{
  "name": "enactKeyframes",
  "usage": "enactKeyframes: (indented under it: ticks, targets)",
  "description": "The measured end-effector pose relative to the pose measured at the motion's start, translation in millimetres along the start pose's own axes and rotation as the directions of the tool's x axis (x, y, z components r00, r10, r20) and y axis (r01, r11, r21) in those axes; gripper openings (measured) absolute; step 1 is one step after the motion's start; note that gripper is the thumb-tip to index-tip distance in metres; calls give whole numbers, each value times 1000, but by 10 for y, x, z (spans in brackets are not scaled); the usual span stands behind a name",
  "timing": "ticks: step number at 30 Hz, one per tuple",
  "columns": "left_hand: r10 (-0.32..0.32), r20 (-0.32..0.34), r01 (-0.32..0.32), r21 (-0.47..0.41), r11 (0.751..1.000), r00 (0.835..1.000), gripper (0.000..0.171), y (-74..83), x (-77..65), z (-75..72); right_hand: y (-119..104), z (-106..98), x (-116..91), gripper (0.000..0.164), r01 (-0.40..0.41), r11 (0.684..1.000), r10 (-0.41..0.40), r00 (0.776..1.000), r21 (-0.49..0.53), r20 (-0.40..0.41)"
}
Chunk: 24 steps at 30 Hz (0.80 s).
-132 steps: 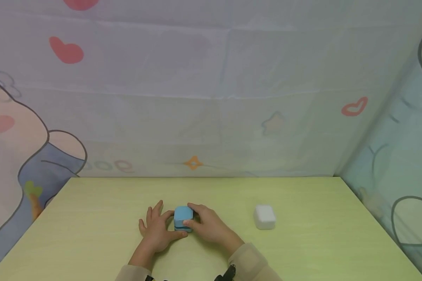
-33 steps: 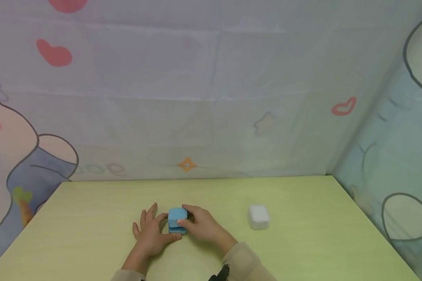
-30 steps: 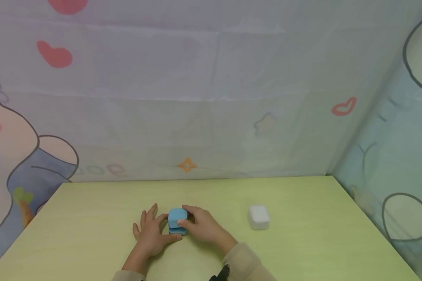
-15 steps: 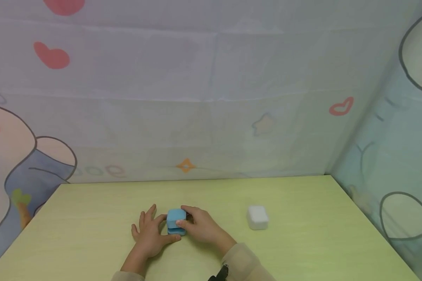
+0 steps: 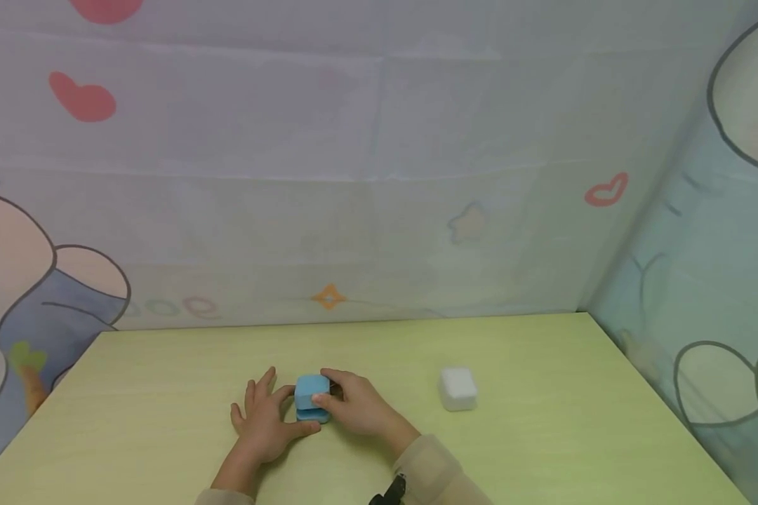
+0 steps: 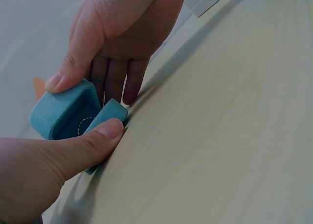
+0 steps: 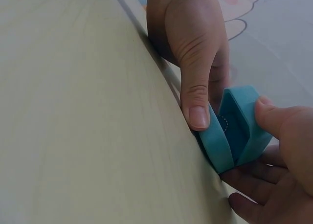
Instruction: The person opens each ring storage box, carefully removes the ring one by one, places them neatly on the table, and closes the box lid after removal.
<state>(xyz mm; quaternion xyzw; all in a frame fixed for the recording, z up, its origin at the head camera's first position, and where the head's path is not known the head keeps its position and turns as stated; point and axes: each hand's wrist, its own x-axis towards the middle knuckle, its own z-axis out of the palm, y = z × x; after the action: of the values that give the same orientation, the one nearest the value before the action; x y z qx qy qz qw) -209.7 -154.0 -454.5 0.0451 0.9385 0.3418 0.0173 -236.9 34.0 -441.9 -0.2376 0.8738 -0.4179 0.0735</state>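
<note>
A small blue ring box (image 5: 311, 390) stands on the table between both hands, its lid partly raised. My left hand (image 5: 264, 426) holds the lower half between thumb and index finger, the other fingers spread out. The thumb and fingers of my right hand (image 5: 361, 408) grip the lid from the right. In the left wrist view the lid (image 6: 61, 111) leans away from the base, and a thin beaded ring (image 6: 79, 126) shows in the dark gap. The right wrist view also shows the ring (image 7: 226, 124), with the left thumb pressed on the front of the base (image 7: 218, 146).
To the right of the hands, a white rounded box (image 5: 458, 389) sits on the pale yellow-green table (image 5: 543, 421). A printed cloth backdrop (image 5: 379, 210) rises behind the table's far edge and along its right side.
The gap between lid and base has widened since the earliest frame, as the right hand raised the lid. Both hands keep their hold. The head view has shifted slightly; the white box stays put.
</note>
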Motion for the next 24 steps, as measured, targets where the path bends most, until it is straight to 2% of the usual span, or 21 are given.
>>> enactKeyframes:
  ticks: [24]
  targets:
    - [-12,-7,11,-9,1000,1000,82,9,-19,9,-2,21,2,60,-26,999,26,999,39,-19]
